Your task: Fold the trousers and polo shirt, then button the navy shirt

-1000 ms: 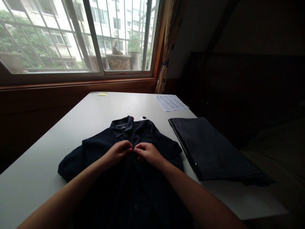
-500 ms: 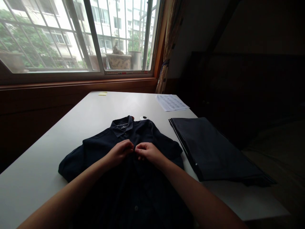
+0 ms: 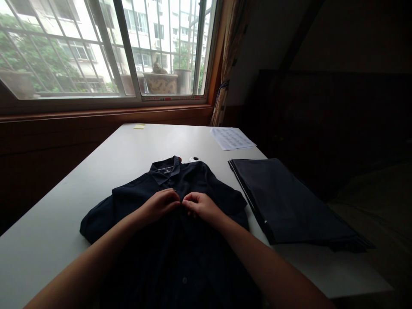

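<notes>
A dark navy collared shirt (image 3: 128, 201) lies front up, its collar (image 3: 165, 169) pointing away from me. Over the upper part of its front, my left hand (image 3: 164, 201) pinches the cloth along the button line. Close beside it, my right hand (image 3: 201, 206) pinches the same strip, fingertips almost meeting those of the left. Whatever sits between the fingertips is too small and dark to make out. Lower on the shirt front a button (image 3: 184, 280) shows. Both forearms cover parts of the shirt's sides.
The shirt rests on a white table (image 3: 64, 206). To the right lies a folded dark cloth (image 3: 286, 201). Printed sheets (image 3: 232, 138) and a yellow sticky note (image 3: 139, 126) are near the far edge. A small white round object (image 3: 195, 159) peeks out behind the shirt's shoulder.
Both hands stay at the same spot on the shirt front, with only tiny shifts of the fingers. The shirt and the other things have not visibly moved.
</notes>
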Available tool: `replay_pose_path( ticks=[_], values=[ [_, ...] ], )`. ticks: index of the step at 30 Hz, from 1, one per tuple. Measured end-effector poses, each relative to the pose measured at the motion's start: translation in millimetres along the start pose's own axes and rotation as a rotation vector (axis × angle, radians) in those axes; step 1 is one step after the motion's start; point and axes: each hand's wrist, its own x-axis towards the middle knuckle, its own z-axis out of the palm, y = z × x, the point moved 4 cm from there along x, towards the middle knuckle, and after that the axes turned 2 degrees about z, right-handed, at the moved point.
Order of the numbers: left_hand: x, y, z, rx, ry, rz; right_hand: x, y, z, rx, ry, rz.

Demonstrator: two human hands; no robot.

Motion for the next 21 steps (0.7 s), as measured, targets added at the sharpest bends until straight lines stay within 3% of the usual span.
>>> replay_pose_path(
  ticks=[4, 10, 16, 21],
  values=[
    [0.7, -6.4, -1.8, 0.055, 0.031, -0.041, -3.0, -4.1, -1.1, -0.104, 0.043, -0.083],
    [0.0, -14.6, -10.6, 0.115, 0.122, -0.091, -10.6, -26.1, -12.0, -0.396, 0.123, -0.315],
    [-2.9, -23.0, -18.1, 0.168, 0.194, -0.153, -23.0, -38.1, -6.4, -0.622, -0.021, -0.368],
    [-3.3, -28.7, -17.4, 0.174, 0.184, -0.188, -30.8, -37.8, 1.9, -0.751, -0.133, -0.363]
  ],
)
